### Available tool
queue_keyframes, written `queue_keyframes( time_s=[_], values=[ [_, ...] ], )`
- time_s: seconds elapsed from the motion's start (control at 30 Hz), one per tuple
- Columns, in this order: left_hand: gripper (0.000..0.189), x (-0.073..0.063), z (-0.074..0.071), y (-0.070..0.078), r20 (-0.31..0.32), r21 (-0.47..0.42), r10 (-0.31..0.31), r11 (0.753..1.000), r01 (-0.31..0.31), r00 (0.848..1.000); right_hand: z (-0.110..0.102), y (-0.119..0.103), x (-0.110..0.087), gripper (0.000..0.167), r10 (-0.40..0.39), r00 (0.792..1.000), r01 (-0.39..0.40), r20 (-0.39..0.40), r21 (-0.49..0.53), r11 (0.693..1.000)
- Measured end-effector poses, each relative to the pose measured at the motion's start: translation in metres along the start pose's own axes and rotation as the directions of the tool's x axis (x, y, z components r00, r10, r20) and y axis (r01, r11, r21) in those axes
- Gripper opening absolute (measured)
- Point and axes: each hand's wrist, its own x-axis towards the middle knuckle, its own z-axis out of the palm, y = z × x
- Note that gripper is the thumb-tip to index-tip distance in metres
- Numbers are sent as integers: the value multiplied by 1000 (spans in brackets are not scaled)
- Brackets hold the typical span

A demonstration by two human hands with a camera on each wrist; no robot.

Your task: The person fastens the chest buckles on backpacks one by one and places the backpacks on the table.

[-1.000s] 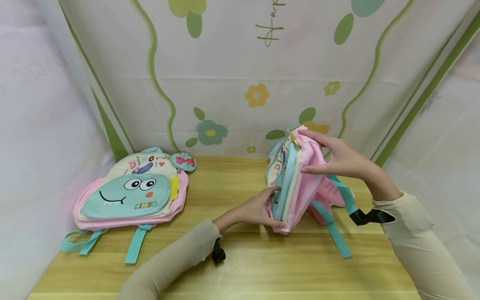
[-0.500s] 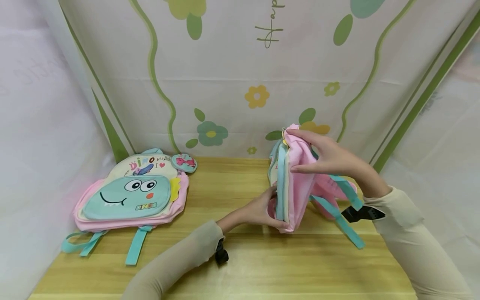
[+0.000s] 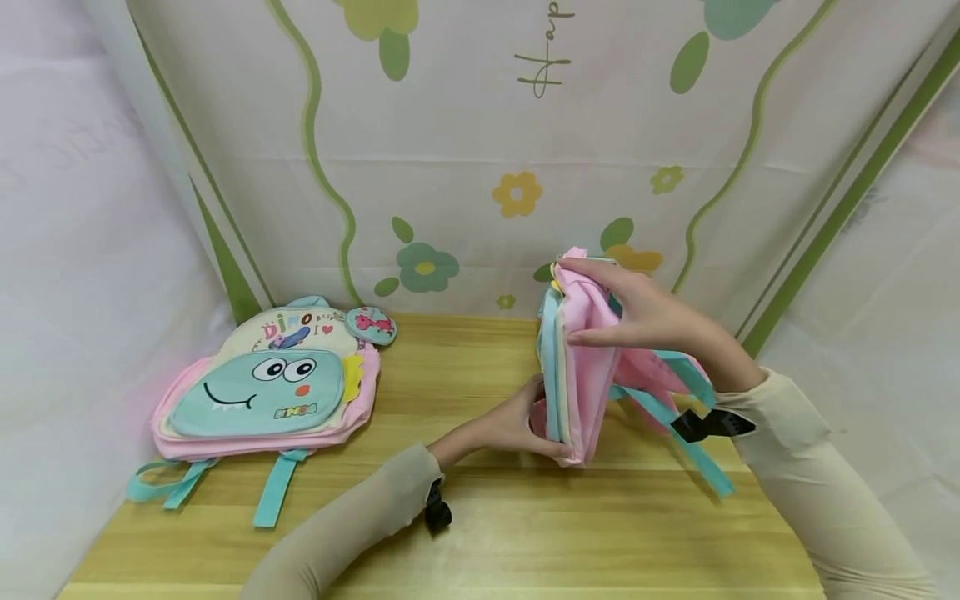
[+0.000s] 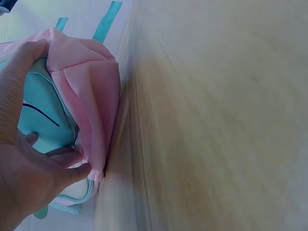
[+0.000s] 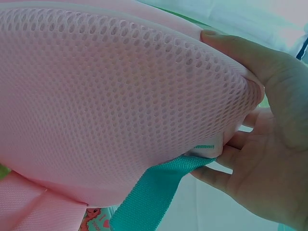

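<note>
Fingers of the right hand (image 3: 656, 315) pinch the bag's (image 3: 588, 387) pink side; the left hand's (image 3: 513, 427) grip its lower end! It's edge-on, right of centre over the surface (image 3: 480, 533). Left wrist view catches a teal pocket (image 4: 43, 113), smile line showing; right wrist alone reveals mesh (image 5: 120, 91). Head view spots a second bag (image 3: 255, 392), lying left.

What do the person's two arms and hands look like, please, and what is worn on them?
The left sleeve and the right sleeve are long, plain and beige, ending near the wrists. The left hand and right hand are bare. A left black piece and a right black piece, perhaps strap ends, show near the cuffs.
</note>
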Motion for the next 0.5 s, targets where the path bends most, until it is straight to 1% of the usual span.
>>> queue_keyframes(
  time_s=[0.17,0.27,0.37,0.5],
  values=[
    [111,-4,-1,0,9,13,-22,1000,22,1000,0,-1,-1,92,3,1000,-3,4,4,1000],
    [110,-8,-5,2,14,14,-39,999,39,999,1,-2,0,93,-2,1000,2,6,4,1000],
    [110,-11,-12,7,4,19,-48,999,48,999,1,-4,1,94,-26,1000,26,7,1,1000],
    [112,-13,-27,21,-33,66,-39,997,41,999,4,-4,4,94,-55,998,55,3,-8,998]
  ],
)
